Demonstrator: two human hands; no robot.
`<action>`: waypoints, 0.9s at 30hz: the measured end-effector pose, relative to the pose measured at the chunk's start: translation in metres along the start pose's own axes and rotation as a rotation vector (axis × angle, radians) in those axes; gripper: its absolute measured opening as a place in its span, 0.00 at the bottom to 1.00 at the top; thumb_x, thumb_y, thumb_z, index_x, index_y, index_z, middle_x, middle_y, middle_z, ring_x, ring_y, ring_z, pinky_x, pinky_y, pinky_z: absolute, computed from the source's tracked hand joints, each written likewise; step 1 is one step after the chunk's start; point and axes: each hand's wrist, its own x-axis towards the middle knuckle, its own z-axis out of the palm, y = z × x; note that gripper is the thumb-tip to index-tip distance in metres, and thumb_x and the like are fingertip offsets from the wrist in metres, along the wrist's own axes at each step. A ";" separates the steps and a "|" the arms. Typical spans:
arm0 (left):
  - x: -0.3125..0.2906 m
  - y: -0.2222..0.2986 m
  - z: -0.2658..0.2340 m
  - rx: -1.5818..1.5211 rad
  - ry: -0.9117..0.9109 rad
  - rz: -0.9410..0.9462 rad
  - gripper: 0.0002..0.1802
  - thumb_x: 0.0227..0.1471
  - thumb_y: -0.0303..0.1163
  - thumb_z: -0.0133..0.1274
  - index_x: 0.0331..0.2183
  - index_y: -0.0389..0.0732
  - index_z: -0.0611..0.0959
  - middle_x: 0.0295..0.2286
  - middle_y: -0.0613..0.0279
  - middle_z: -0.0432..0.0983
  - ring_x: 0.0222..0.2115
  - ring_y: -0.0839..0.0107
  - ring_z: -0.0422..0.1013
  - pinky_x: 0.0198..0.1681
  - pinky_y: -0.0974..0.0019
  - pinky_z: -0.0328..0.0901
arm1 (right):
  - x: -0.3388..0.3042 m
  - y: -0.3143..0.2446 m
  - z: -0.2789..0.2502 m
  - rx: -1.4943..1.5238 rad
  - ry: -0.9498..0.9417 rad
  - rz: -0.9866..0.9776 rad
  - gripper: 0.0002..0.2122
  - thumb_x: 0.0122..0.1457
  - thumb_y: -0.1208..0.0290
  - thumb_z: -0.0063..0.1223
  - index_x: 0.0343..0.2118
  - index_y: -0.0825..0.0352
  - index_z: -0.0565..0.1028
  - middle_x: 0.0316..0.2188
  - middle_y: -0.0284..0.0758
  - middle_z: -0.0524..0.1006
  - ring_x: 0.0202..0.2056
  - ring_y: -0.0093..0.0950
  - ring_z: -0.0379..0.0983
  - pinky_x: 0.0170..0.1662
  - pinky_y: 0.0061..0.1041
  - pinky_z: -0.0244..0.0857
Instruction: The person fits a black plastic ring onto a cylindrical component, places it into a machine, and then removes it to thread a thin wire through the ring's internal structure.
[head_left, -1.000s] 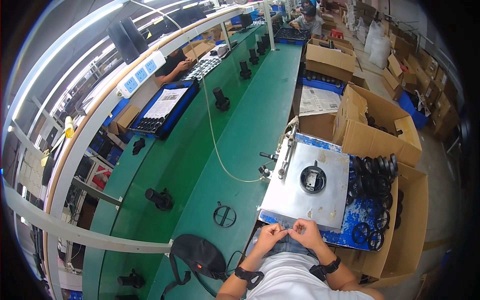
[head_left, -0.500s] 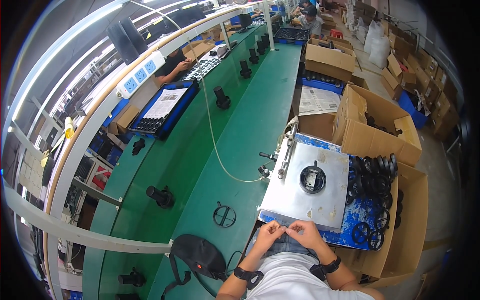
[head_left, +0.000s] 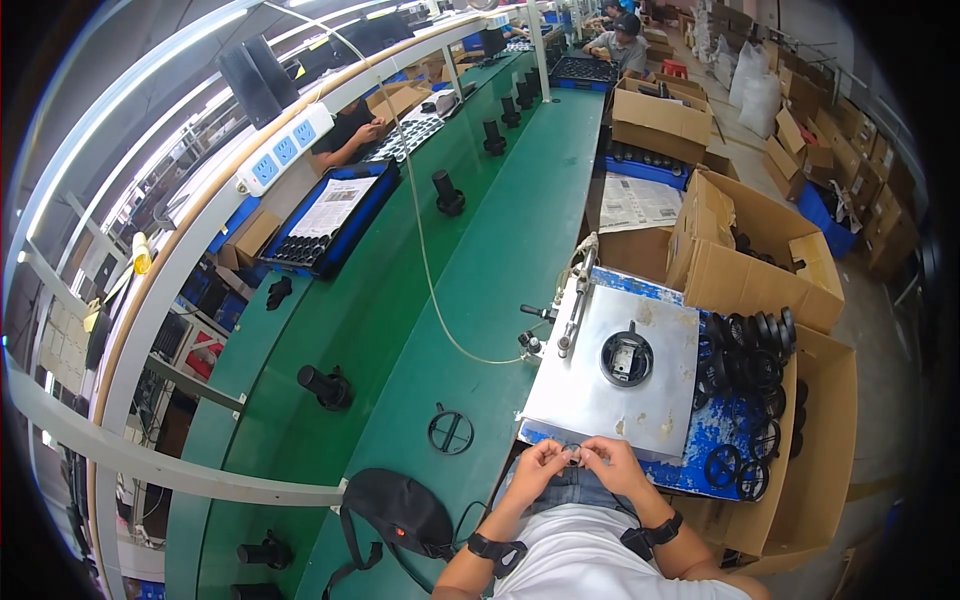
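Note:
My left hand and my right hand meet just in front of the metal-topped fixture. Fingertips of both pinch a small dark ring-shaped piece, held between them above my lap; the fingers partly cover it. On the fixture's top, a round black part sits around a light-coloured centre. To the left, a black ring with a crossbar lies flat on the green bench. Many black rings are heaped at the fixture's right side.
Open cardboard boxes stand on the right. A thin hose runs down to the fixture's valve. A black bag lies at near left. Black cylindrical parts stand in a row along the bench. Co-workers sit farther off.
My fingers have parted slightly, so the small dark ring-shaped piece now shows between them. The view has shifted a little; the parts on the fixture and the bench look the same.

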 end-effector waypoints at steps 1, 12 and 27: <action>0.000 0.001 0.001 0.000 0.000 0.000 0.06 0.57 0.30 0.56 0.31 0.39 0.77 0.25 0.72 0.73 0.25 0.85 0.66 0.28 0.79 0.61 | 0.000 0.001 0.000 0.041 -0.003 0.014 0.08 0.61 0.75 0.49 0.36 0.75 0.76 0.28 0.34 0.79 0.28 0.19 0.73 0.34 0.20 0.68; 0.001 -0.003 -0.002 -0.002 -0.043 0.017 0.10 0.60 0.30 0.50 0.41 0.36 0.79 0.31 0.68 0.76 0.29 0.83 0.69 0.31 0.78 0.64 | 0.001 0.000 0.000 0.129 -0.019 0.046 0.08 0.64 0.75 0.45 0.36 0.74 0.75 0.29 0.33 0.77 0.29 0.18 0.71 0.35 0.19 0.68; -0.001 -0.001 0.000 0.035 -0.063 -0.002 0.11 0.61 0.31 0.49 0.42 0.35 0.78 0.33 0.66 0.77 0.31 0.82 0.70 0.33 0.78 0.65 | 0.000 -0.001 0.001 0.071 -0.021 0.039 0.08 0.59 0.72 0.55 0.35 0.73 0.76 0.28 0.32 0.79 0.30 0.17 0.73 0.35 0.18 0.67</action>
